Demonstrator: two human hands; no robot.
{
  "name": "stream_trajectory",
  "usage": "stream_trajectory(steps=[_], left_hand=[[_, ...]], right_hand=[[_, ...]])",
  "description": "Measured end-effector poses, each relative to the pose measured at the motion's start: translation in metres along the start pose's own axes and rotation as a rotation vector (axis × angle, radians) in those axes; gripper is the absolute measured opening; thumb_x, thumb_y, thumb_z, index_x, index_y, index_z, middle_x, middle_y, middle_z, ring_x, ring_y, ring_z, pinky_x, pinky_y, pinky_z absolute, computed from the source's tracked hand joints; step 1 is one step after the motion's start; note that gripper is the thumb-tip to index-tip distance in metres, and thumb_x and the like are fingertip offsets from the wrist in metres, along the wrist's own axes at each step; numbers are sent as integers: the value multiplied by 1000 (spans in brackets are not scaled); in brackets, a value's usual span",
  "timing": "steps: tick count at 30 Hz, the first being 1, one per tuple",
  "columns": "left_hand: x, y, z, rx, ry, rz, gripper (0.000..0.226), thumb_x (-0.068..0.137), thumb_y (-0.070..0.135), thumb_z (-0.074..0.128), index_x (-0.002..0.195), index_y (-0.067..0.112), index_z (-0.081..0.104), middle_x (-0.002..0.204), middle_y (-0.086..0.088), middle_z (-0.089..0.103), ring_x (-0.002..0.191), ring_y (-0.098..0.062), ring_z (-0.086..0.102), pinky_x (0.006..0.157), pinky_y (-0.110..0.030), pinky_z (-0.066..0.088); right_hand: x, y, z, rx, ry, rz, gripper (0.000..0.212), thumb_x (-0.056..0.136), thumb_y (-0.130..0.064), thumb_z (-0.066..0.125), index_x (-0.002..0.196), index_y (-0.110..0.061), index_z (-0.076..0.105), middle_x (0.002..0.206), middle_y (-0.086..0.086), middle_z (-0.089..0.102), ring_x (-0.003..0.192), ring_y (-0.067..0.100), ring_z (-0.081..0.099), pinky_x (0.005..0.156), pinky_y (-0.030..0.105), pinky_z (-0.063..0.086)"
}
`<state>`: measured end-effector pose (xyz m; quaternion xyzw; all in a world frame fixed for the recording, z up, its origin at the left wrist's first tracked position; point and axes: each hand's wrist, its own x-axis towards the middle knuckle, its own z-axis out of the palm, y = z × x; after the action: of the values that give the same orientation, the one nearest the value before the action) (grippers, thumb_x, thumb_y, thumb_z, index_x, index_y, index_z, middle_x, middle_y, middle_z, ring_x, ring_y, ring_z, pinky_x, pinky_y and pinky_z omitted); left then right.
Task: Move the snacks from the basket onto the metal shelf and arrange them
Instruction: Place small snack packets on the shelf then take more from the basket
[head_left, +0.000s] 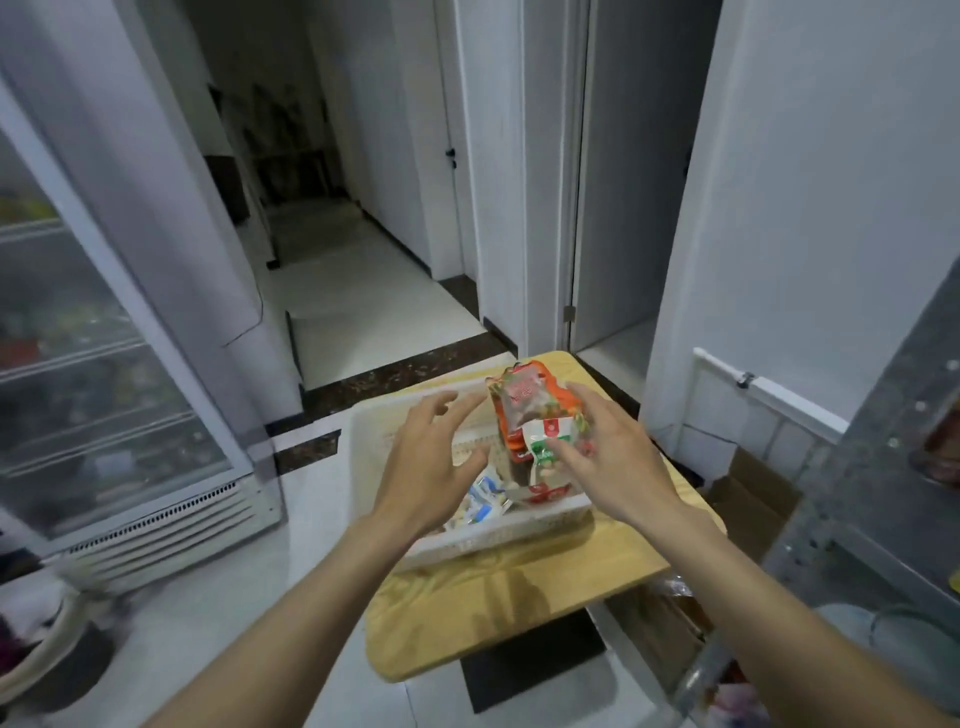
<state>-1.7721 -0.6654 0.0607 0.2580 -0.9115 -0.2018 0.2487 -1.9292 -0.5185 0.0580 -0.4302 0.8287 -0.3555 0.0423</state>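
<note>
Evidently gathered so several go across at once, a stack of snack packets (524, 400) is seen from the head view, pinched by the right hand (618, 457) above the far right of the basket (363, 426). The left hand (431, 457) is spread, holding nothing, just left of it. The stack's long axis runs near to far, tops pointing away. The metal shelf (852, 467) is seen at right.

On your left you have a tall glass-door display fridge (104, 364) with a white vent grille (171, 525) at its foot. Ahead of you lies a light wooden tabletop (519, 597) on a black base (535, 660); 1 brown cardboard box (748, 499) sits to its right.
</note>
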Motion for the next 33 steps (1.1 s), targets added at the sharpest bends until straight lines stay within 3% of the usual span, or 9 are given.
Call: stream_trajectory(steps=[4,8,15,18,21,24,28,31,33], left_hand=[[51,-16,40,-109,-97,-34,54,90,26,65,141,31,46,135,6,45,125,-7,39,103,-20,29],[90,-31,90,-324,-148,-182,51,90,26,67,137,36,50,125,6,48,118,-15,49,101,-36,43],[150,-59,158,-563,-157,-423,47,81,31,78,125,31,63,140,1,51,127,-20,44,106,-46,43],[167,-65,174,-683,-219,-488,57,76,21,82,128,26,61,140,3,52,127,-16,46,106,-42,44],[182,-73,187,-714,-217,-493,60,71,15,85,126,21,62,135,4,54,125,-14,46,108,-38,41],[193,-78,194,-716,-232,-465,61,67,5,86,121,18,62,128,7,58,122,-14,49,105,-34,42],[198,-82,194,-761,-260,-399,61,63,-10,83,111,22,63,126,7,59,121,-13,52,91,-19,44],[198,-85,189,-745,-234,-375,65,60,-11,83,107,30,64,130,6,56,124,-14,50,99,-26,48],[196,-90,181,-715,-202,-385,66,60,-10,83,109,31,65,130,5,54,122,-13,49,105,-37,47]], right_hand=[[46,50,20,106,-21,185,63,93,-35,64,147,-34,34,137,-1,50,126,22,46,96,35,41],[80,100,38,201,-69,361,73,86,-31,73,148,-29,34,146,4,43,135,25,40,107,48,42],[99,156,64,412,-158,510,98,73,-21,86,152,-27,29,158,-2,27,144,24,26,109,39,33],[100,167,74,472,-217,534,99,70,-22,88,150,-32,32,156,-5,31,143,22,30,107,45,42],[104,171,80,496,-226,515,90,66,-30,90,143,-34,42,141,-9,46,131,15,43,96,49,52],[106,177,82,384,-157,441,74,64,-39,89,129,-30,55,127,-14,56,121,6,50,97,43,50],[110,175,87,410,-97,321,59,65,-25,91,114,-23,57,115,-9,60,110,6,57,95,32,49],[120,158,84,583,-27,345,54,70,-8,86,112,-18,53,116,-1,56,103,20,64,77,32,59],[127,146,78,627,27,365,56,75,-11,83,120,-21,51,120,-2,53,102,20,63,70,34,61]])
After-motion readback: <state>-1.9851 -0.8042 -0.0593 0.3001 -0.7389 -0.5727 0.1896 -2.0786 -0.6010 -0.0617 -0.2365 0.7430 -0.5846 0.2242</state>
